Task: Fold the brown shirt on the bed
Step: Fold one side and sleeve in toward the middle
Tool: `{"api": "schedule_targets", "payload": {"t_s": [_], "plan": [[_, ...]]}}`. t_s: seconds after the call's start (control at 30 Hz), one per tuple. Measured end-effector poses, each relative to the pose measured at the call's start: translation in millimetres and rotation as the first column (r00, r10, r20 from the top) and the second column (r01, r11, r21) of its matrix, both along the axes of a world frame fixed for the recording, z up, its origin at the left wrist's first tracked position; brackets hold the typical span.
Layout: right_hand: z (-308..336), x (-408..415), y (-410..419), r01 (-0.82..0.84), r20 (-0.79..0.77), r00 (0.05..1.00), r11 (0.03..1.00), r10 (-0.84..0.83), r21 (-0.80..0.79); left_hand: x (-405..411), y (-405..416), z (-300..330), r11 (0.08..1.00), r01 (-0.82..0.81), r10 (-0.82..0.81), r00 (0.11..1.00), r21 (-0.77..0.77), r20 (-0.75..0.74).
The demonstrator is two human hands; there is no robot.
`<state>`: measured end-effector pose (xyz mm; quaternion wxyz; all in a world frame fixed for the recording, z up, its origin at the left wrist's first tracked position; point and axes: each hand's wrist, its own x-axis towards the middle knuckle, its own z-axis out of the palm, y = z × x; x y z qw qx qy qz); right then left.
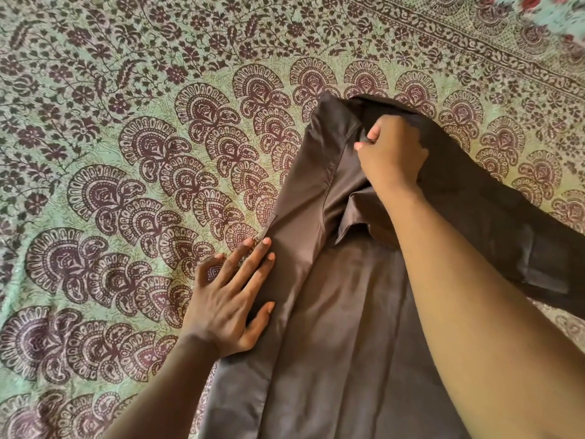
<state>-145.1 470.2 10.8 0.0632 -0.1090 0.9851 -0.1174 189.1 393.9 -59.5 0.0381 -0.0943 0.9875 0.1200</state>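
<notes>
Bedsheet (pixel 133 128) covers whole scene, pale green ground, dark maroon print. Fan-shaped paisley motifs (pixel 202 109) run in curved band from near left to far right. Small flowers and leafy vines (pixel 79 39) fill far left. Scrolled border strip (pixel 474 33) crosses far right corner diagonally. Beyond it, blurred cloth with red flowers (pixel 538 3) at far right edge.

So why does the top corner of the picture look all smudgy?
Head view: the far right corner of the bedsheet is motion-blurred and bent by the wide lens; the brown shirt and left hand are sharp, in soft even light, no glare.
</notes>
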Motion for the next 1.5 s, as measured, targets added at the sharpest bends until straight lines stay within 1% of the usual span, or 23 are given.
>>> {"api": "schedule_targets", "payload": {"t_s": [0.07,0.13,0.17,0.23,0.27,0.3,0.33,0.37,0.43,0.5,0.63,0.7,0.73,0.8,0.9,0.93,1.0,1.07,1.13,1.2,1.27,1.4,1.5], "plan": [[-6,2,-1,-0.065,-0.033,0.997,0.997,0.066,0.052,0,0,0,1.000,0.000,0.000,1.000,-0.005,0.010],[-12,3,-1,-0.089,-0.063,0.994,0.995,0.092,0.054,0,0,0,1.000,0.006,-0.006,1.000,-0.011,0.017],[-13,6,-1,-0.102,-0.119,0.987,0.993,0.108,0.054,1,0,1,1.000,0.010,-0.010,1.000,-0.014,0.020],[-12,22,0,-0.185,-0.352,0.916,0.981,0.191,0.051,1,0,1,1.000,0.019,-0.019,1.000,-0.018,0.024],[-11,37,1,-0.282,-0.436,0.860,0.959,0.266,0.029,1,0,2,1.000,0.019,-0.019,1.000,-0.021,0.024],[-13,55,1,-0.410,-0.454,0.811,0.912,0.370,0.012,1,0,1,1.000,0.018,-0.017,1.000,-0.023,0.023],[-19,75,3,-0.533,-0.405,0.771,0.846,0.492,0.014,1,0,1,1.000,0.018,-0.017,1.000,-0.022,0.021],[-28,94,6,-0.619,-0.299,0.742,0.784,0.600,0.038,1,0,1,1.000,0.019,-0.019,1.000,-0.017,0.016],[-45,114,10,-0.681,-0.044,0.721,0.719,0.691,0.140,1,-1,0,1.000,0.022,-0.022,1.000,-0.006,0.003],[-57,102,7,-0.674,0.081,0.733,0.704,0.676,0.224,2,-1,0,1.000,0.026,-0.026,1.000,-0.009,0.002],[-53,38,-27,-0.600,0.161,0.797,0.729,0.582,0.331,2,-1,0,0.999,0.033,-0.033,0.999,-0.022,0.004],[-46,12,-41,-0.596,0.213,0.801,0.712,0.560,0.371,3,-2,0,0.999,0.032,-0.032,0.999,-0.021,0.004],[-43,5,-45,-0.597,0.224,0.800,0.700,0.557,0.392,3,-2,0,0.999,0.032,-0.031,0.999,-0.022,0.005],[-36,7,-47,-0.581,0.174,0.808,0.711,0.563,0.396,3,-1,0,0.999,0.029,-0.029,1.000,-0.030,0.013],[-30,59,-32,-0.550,-0.027,0.819,0.797,0.574,0.249,3,-1,0,0.999,0.033,-0.033,0.999,-0.029,0.024],[-32,85,-19,-0.578,-0.058,0.801,0.795,0.595,0.184,3,-1,0,0.999,0.036,-0.036,0.999,-0.022,0.026],[-42,128,13,-0.671,-0.028,0.736,0.735,0.676,0.099,4,-1,1,0.999,0.040,-0.040,0.999,-0.010,0.027],[-54,138,37,-0.702,0.000,0.709,0.706,0.705,0.089,5,-1,1,0.999,0.036,-0.036,0.999,-0.009,0.018],[-61,127,46,-0.652,-0.025,0.753,0.750,0.658,0.109,5,0,3,0.999,0.037,-0.037,0.999,0.000,0.007],[-58,117,39,-0.606,0.015,0.793,0.787,0.609,0.116,3,0,4,0.999,0.035,-0.035,0.999,0.002,0.001],[-50,126,28,-0.595,0.054,0.802,0.789,0.595,0.149,10,5,5,0.999,0.024,-0.024,1.000,0.022,-0.013],[-39,185,26,-0.700,0.106,0.714,0.697,0.692,0.155,75,36,6,0.998,-0.016,0.017,0.999,0.054,-0.033],[-45,241,49,-0.713,0.184,0.700,0.690,0.690,0.123,156,72,10,0.999,-0.015,0.015,1.000,0.038,0.006]]}}
